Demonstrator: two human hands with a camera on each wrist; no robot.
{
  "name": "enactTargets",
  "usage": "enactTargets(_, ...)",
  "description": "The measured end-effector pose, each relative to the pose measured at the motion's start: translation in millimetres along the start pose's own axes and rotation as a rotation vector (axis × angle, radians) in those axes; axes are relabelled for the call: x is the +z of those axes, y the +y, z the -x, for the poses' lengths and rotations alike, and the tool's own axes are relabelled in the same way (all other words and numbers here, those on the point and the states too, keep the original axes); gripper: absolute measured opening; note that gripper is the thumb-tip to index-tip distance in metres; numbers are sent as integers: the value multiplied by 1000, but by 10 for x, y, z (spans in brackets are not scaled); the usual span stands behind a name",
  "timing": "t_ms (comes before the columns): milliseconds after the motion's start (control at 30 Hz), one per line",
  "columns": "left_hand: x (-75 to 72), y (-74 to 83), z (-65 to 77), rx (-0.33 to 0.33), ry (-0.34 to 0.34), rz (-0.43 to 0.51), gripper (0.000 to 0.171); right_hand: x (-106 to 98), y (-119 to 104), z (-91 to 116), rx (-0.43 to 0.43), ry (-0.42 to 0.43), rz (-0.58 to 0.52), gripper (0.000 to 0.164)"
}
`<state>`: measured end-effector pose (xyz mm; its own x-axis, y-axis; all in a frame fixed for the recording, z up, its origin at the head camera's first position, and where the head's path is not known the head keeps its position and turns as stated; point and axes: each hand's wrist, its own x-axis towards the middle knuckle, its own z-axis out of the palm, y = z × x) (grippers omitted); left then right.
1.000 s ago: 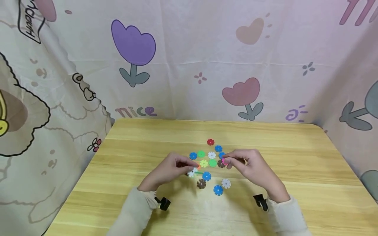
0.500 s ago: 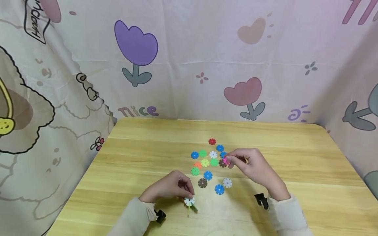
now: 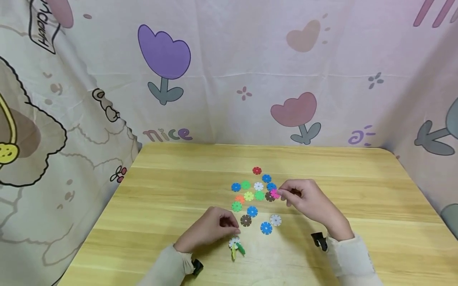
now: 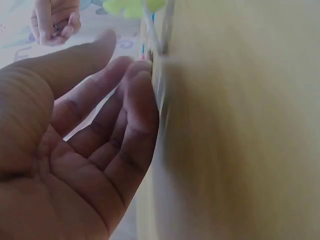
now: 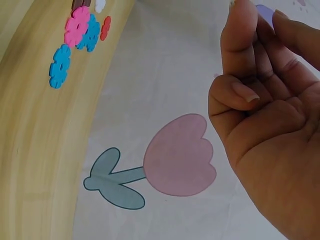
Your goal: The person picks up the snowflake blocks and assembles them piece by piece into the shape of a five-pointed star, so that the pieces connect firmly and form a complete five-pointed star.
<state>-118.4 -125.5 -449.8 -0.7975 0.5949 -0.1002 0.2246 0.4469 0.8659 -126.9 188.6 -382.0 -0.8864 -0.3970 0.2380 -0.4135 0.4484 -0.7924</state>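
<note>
The joined piece (image 3: 234, 241), a white disc with a yellow disc (image 3: 234, 253) and a green disc (image 3: 241, 249) apparently slotted into it, rests on the surface (image 3: 171, 174), lower centre of the head frame. Joining is judged done for this piece only; the loose discs at mid-frame, including the orange disc (image 3: 239, 199) and pink disc (image 3: 274, 193), appear unjoined. The left hand (image 3: 207, 230) hangs just above the piece, fingers loosely bent, thumb apart, gripping nothing visible. The right hand (image 3: 308, 203), right of centre beside the pink disc, likewise shows relaxed fingers and no grip.

Not verifiable: the slot joints, too small to read; the brown disc (image 3: 268, 197), partly covered by the pink one; a yellow-green shape (image 4: 120, 6), cut off at the top of the blurred left wrist frame. The printed cloth (image 3: 222, 47) behind runs out of frame.
</note>
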Motion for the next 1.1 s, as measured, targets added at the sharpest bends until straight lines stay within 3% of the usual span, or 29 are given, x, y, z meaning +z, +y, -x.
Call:
enactTargets(167, -107, 22, -188, 1, 133, -153, 5, 29, 41, -3, 18, -48, 21, 17)
enactTargets(233, -127, 33, -281, -11, 171, -202, 14, 66, 67, -7, 18, -86, 47, 17)
enactTargets(367, -103, 49, -419, -54, 199, -274, 33, 196, 94, -24, 23, -202, 107, 13)
enactTargets(467, -56, 74, -494, -58, 218, -348, 35, 309, 85, -27, 62, -299, 162, 11)
enactTargets(600, -4, 156, -606, -8, 241, -436, 29, 461, 67, -16, 113, -397, 270, 22)
enactTargets(700, -14, 213, -722, 14, 251, -468, 24, 557, 64, -13, 95, -416, 337, 29)
enactTargets(867, -113, 195, -851, -26, 254, -468, 21, 679, 49, -7, 85, -411, 387, 32)
enactTargets(967, -132, 169, -903, -59, 206, -450, 24, 710, 40, -1, 118, -419, 393, 31)
enactTargets(1100, -91, 173, -972, -54, 142, -449, 27, 698, 32, -1, 145, -415, 405, 31)
